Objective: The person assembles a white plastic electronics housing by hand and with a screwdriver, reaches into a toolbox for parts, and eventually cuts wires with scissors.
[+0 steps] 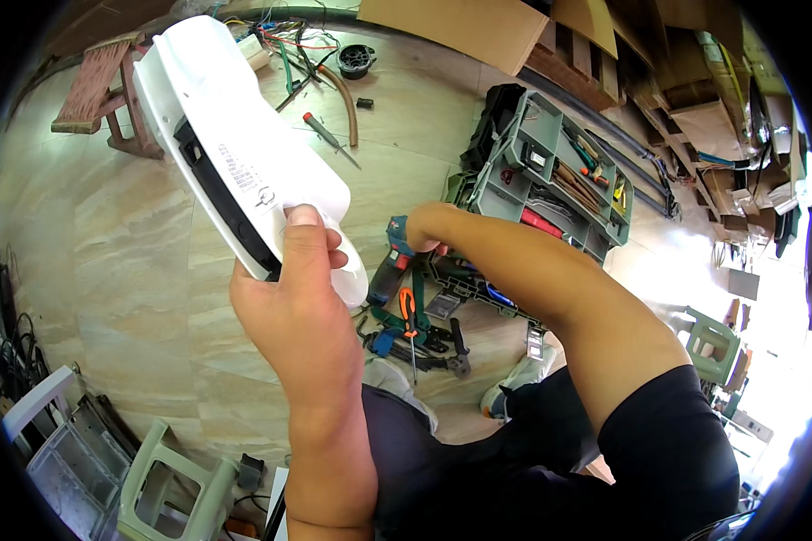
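Observation:
My left hand [302, 279] grips a long, curved white plastic housing [244, 135] at its lower end, thumb on top. The housing is raised in front of me, with a dark slotted strip along its left side and small print on its face. Farther right, my right hand [431, 227] is curled at the handle side of a blue and black cordless drill [393, 260], beside the toolbox. Its fingers are partly hidden. Below the drill, an orange-handled screwdriver [409, 311] lies among pliers and other hand tools [424, 347] on the floor.
A green toolbox [550, 167] with stepped trays of tools stands open at right. A red-handled screwdriver [329, 137], a brown hose [345, 104] and wires lie ahead. Stools [176, 482] stand at lower left, a wooden one [108, 90] at upper left, cardboard [456, 27] at the back.

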Demonstrator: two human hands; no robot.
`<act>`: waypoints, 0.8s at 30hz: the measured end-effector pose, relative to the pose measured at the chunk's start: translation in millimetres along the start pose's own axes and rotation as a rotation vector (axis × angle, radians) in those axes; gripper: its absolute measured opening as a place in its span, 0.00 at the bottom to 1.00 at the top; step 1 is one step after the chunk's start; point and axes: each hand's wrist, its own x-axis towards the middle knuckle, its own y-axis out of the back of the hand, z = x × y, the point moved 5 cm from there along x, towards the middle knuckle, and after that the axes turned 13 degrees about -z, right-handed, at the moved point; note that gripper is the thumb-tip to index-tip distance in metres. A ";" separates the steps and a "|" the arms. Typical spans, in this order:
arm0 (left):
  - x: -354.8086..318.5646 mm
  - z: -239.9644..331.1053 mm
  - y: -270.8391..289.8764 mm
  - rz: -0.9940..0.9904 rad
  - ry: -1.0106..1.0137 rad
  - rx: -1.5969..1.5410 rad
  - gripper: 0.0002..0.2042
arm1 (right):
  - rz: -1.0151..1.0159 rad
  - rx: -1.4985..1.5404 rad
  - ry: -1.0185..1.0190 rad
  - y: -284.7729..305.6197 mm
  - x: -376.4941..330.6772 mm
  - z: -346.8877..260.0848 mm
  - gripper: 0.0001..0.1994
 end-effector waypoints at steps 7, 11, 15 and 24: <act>4.6 3.1 -0.2 -0.020 0.002 -0.018 0.11 | -0.047 0.008 -0.203 6.2 6.7 -7.6 0.13; 9.9 0.4 3.7 -0.007 0.004 -0.022 0.11 | 0.174 -0.003 -0.171 8.4 -14.1 -22.8 0.13; 8.8 1.6 2.3 -0.019 0.021 -0.026 0.11 | 0.238 -0.013 -0.147 10.1 -23.2 -25.2 0.13; 4.5 4.1 2.8 -0.014 0.027 -0.023 0.13 | 0.368 0.025 -0.099 -1.4 -27.5 -17.0 0.12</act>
